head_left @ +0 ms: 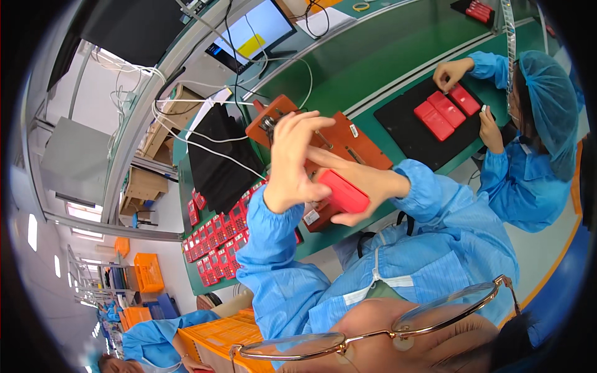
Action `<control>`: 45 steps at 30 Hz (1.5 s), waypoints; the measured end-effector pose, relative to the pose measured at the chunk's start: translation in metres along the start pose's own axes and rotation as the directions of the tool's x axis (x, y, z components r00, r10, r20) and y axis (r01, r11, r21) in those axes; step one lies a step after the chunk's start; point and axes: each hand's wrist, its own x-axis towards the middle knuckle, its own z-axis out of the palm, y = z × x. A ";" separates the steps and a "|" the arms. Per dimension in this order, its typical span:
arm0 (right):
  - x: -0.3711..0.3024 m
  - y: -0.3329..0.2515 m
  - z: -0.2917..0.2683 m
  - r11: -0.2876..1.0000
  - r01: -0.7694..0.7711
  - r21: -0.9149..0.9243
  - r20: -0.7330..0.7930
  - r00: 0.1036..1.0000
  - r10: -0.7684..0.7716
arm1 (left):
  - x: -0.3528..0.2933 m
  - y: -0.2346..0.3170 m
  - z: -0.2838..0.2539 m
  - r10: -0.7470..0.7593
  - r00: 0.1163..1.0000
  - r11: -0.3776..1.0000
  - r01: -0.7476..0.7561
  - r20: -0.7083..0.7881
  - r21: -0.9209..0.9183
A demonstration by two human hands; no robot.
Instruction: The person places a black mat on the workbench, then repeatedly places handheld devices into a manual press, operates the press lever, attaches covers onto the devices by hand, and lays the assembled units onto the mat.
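My right hand [372,181] is closed around a small red plastic case [343,191], holding it tilted above the bench's front edge. Only a plain, smooth side of the case shows. My left hand [293,155] is raised just left of it, fingers stretched and curved, thumb close to the case's left end; whether the thumb touches it I cannot tell. Behind both hands lies an orange-brown fixture [360,144] with metal parts, partly hidden by my fingers. To the left, rows of red handheld devices [214,239] with keypads stand on the green bench [336,68].
Black cloth [214,161] and loose white cables [214,146] lie left of the fixture. A monitor [252,37] stands behind. At right a co-worker [528,149] handles red cases [440,116] on a black mat [398,127]. Another person [155,342] is near an orange crate [227,336].
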 end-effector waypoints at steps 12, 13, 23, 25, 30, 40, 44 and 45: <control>-0.111 -0.003 -0.010 0.630 -0.373 0.681 -0.258 0.683 0.683 | 0.083 -0.066 -0.066 -0.317 0.802 0.947 0.298 -0.507 -0.121; -0.110 -0.005 -0.015 0.599 -0.350 0.720 -0.255 0.669 0.698 | 0.068 -0.093 -0.071 -0.299 0.824 0.884 0.429 -0.480 0.187; -0.177 -0.015 -0.066 0.512 -0.343 0.787 -0.406 0.336 0.850 | -0.230 0.003 0.025 -0.812 0.558 0.579 0.736 -0.170 -0.351; -0.175 -0.007 -0.077 0.486 -0.552 0.678 -0.398 0.281 0.874 | -0.224 0.016 0.044 -0.802 0.579 0.597 0.763 -0.147 -0.247; -0.136 0.030 -0.081 0.735 -0.585 -0.342 -0.348 0.806 0.479 | -0.188 -0.026 0.085 -0.702 0.708 0.708 0.684 -0.074 -0.174; -0.077 0.062 -0.055 0.715 -0.076 -0.695 0.340 0.842 0.419 | -0.240 -0.024 0.103 -0.799 0.535 0.489 0.309 -0.276 -0.816; -0.052 0.093 -0.016 0.756 0.071 -0.651 0.421 0.862 0.281 | -0.247 0.028 0.097 -0.929 0.225 0.210 -0.331 -0.293 -0.920; -0.050 0.099 -0.006 0.803 0.008 -0.596 0.438 0.841 0.317 | -0.247 0.039 0.091 -0.945 0.191 0.146 -0.479 -0.265 -0.866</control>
